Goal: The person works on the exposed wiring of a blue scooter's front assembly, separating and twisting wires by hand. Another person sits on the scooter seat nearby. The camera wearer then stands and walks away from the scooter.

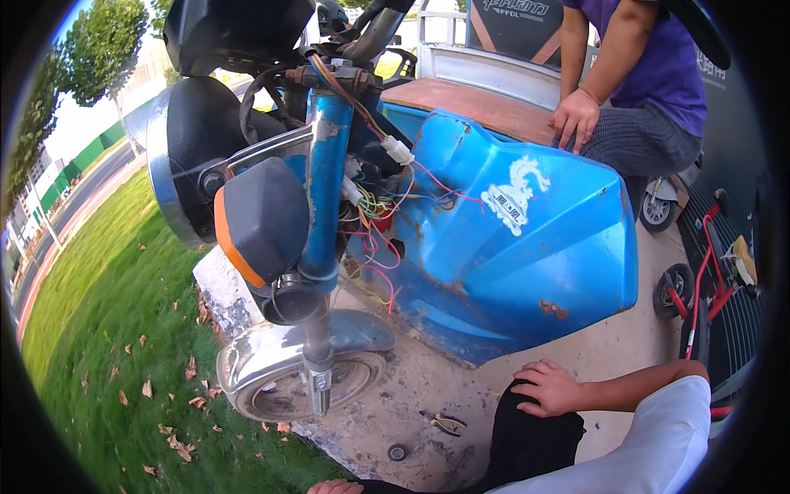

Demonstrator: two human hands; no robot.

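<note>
My right hand (546, 387) lies palm down on the knee of my black trousers (535, 440), fingers spread, holding nothing. At the bottom edge my left hand (336, 487) shows only in part; its visible fingers lie flat beside dark cloth. Before me stands a blue three-wheeler with a rusty front panel (527, 255). Loose coloured wires (374, 210) and a white plug connector (397, 150) hang between this panel and the blue steering column (327, 177). On the concrete near my knee lie pliers (444, 424) with yellow-and-black handles and a small dark ring (397, 452).
A chrome mudguard (259, 354) covers the front wheel. Left of the column are the headlight (202, 160) and an orange-edged indicator (263, 221). Behind the panel, another person in purple (658, 74) rests hands (576, 119) on a knee. A red-framed cart (708, 288) stands right; grass (107, 329) lies left.
</note>
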